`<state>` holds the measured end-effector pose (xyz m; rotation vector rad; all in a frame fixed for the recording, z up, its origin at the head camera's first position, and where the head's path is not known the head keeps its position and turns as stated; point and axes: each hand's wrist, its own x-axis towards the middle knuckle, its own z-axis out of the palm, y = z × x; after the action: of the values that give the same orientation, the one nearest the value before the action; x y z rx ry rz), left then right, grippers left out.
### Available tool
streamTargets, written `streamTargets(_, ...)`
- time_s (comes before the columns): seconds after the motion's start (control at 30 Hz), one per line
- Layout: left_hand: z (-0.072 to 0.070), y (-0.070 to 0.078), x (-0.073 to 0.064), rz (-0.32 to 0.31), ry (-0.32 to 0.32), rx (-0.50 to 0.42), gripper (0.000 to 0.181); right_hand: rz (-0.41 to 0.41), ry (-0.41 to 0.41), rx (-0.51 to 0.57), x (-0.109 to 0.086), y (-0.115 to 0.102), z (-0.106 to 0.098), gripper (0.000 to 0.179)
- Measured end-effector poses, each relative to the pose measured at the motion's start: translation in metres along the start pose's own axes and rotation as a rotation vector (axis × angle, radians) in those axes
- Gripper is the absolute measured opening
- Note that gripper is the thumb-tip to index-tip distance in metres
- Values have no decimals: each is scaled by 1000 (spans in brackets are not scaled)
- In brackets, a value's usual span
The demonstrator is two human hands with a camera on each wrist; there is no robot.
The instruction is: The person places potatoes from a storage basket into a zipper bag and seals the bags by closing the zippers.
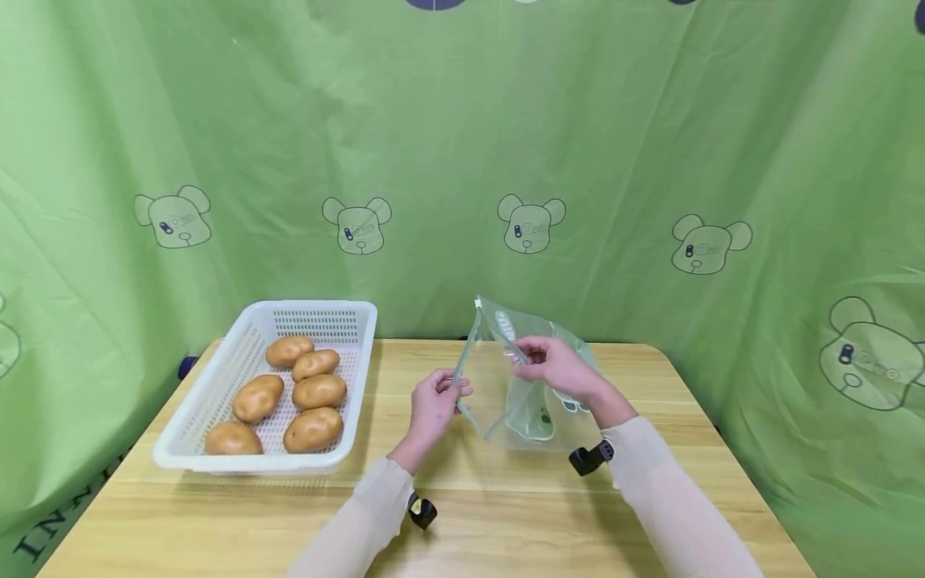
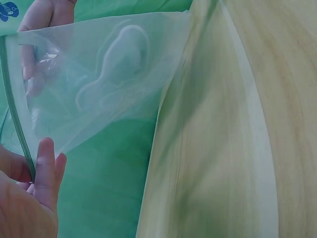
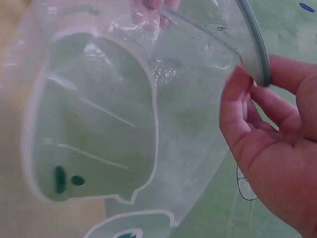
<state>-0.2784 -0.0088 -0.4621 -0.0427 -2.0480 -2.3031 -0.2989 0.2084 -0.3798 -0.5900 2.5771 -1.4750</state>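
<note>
A clear zip bag point(image 1: 531, 413) with a green seal strip and a printed cartoon figure is held up over the table, its mouth spread apart toward the left. My left hand point(image 1: 435, 405) pinches the near-left edge of the mouth between thumb and fingers. The opposite edge is pinched by my right hand point(image 1: 552, 369). In the left wrist view the green seal strip point(image 2: 19, 129) runs down into the left fingers. The right wrist view shows the right thumb and fingers point(image 3: 235, 106) at the strip, with the printed figure point(image 3: 99, 124) beside them. A white slider point(image 1: 478, 303) sits at the strip's top corner.
A white perforated plastic basket point(image 1: 367, 353) stands on the left of the wooden table point(image 1: 470, 530), with several brown potatoes point(image 1: 319, 391) inside. Behind the table hangs a green curtain point(image 1: 441, 120) printed with bear heads. Small black cameras are strapped at both wrists.
</note>
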Motion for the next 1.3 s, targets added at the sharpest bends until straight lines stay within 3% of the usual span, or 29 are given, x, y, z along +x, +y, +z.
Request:
streamTargets(0.2, -6, -1, 2, -1, 10, 16, 26, -39, 110, -64, -3, 2, -2, 29)
streamTargets(0.4, -8, -1, 3, -7, 11, 8, 36, -41, 176, -143, -4, 9, -3, 28)
streamTargets(0.6, -8, -4, 4, 4, 4, 1, 35, -5, 199, -71, -6, 12, -3, 23)
streamTargets(0.93, -15, -9, 9, 26, 35, -12, 25, 22, 269, 93, -12, 6, -12, 30)
streamTargets(1.1, -17, -5, 6, 45, 24, 11, 24, 32, 285, 102, -16, 4, -18, 31)
streamTargets(1.3, -17, -11, 9, 49, 5, 32, 24, 17, 299, 66, -21, 4, -25, 30)
